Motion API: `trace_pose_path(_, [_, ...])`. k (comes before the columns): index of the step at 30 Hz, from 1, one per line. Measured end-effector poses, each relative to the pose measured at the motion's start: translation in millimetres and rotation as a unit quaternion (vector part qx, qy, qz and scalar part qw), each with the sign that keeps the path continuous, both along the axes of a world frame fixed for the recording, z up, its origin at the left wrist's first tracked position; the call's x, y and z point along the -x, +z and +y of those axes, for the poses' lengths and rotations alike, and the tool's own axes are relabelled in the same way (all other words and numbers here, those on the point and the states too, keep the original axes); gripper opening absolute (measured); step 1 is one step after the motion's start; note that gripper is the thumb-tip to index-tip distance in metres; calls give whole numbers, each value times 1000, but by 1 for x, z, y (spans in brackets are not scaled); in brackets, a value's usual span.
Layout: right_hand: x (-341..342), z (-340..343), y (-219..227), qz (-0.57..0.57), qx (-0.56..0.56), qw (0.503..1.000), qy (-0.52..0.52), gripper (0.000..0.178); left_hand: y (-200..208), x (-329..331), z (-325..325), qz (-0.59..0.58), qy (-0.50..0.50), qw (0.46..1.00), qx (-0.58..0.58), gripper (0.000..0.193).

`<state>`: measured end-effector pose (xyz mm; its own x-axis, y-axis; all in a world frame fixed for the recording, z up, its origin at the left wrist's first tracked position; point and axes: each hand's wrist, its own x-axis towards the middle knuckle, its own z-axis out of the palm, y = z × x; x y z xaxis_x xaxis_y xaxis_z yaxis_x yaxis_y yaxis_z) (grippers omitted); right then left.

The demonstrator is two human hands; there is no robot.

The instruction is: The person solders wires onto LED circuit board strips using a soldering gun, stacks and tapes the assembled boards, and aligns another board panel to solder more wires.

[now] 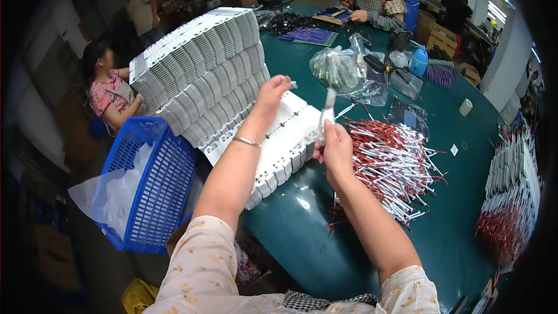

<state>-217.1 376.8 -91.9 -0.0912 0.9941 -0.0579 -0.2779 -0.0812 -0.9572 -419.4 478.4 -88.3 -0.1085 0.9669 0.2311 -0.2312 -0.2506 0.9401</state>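
Flower-printed sleeves (195, 259) are filling the lower edge. Above them, the left hand (273, 93) is pinching a small shiny piece (293, 85), and the right hand (337, 146) is clamping a pale, translucent strip (327, 110) upright over the near end of a row of white parts (285, 134). Tall white stacks (200, 58) are standing behind the left forearm, with a blue basket (165, 189) crowding that side. Red-and-white wires (392, 168) are heaping up beside the right hand; plastic bags (343, 70) are lying beyond on the green table (296, 238). A co-worker (375, 3) is sitting across it.

The forearms are covering part of the white row, glare is blurring the strip's outline, and the fisheye rim is cutting off a wire bundle (511, 192). Dark printing is showing on a cardboard box (443, 40).
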Motion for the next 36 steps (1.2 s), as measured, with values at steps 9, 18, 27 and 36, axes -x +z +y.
trace_pose_path(9, [-49, -101, 13, -21, 168, 964, 207, 31, 78, 35, -128, 583, 155, 786, -137, 23])
trace_pose_path(18, [-3, -127, 17, -35, 157, 934, 320, 33, 30, 77, -205, 615, -101, 782, -14, 15])
trace_pose_path(27, [34, -139, 16, -117, 159, 922, 332, 34, 40, 74, -200, 611, -154, 775, 47, 10])
trace_pose_path(36, [60, -147, 8, -158, 112, 940, 281, 38, 0, 84, -207, 539, -109, 834, -47, 19])
